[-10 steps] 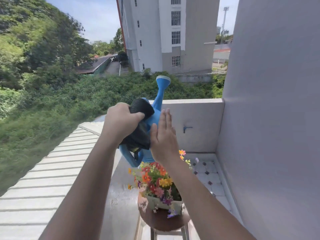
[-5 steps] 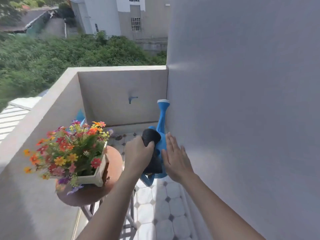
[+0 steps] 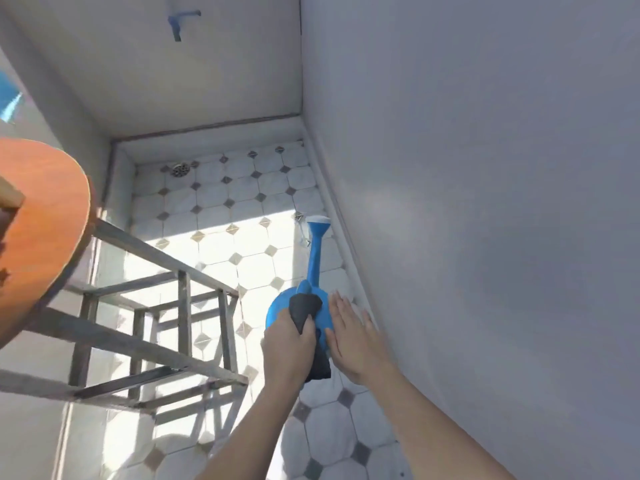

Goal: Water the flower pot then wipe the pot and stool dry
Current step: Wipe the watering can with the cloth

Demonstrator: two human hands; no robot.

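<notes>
A blue watering can (image 3: pixel 313 271) with a white-tipped spout is low over the tiled floor beside the right wall. My left hand (image 3: pixel 287 344) grips its handle together with a dark cloth (image 3: pixel 304 311). My right hand (image 3: pixel 353 336) lies flat against the can's right side, fingers spread. The round wooden stool top (image 3: pixel 45 220) fills the left edge, on a grey metal frame (image 3: pixel 183 299). Only a beige corner of the flower pot (image 3: pixel 8 197) shows at the far left; the flowers are out of view.
A white wall (image 3: pixel 485 202) rises close on the right. The balcony's end wall carries a blue tap (image 3: pixel 178 24). A floor drain (image 3: pixel 180 169) sits in the far left corner of the tiled floor (image 3: pixel 242 202).
The can has come down from chest height to near the floor by the right wall. The view has tipped downward, so the flowers have left the frame. Both hands keep their hold.
</notes>
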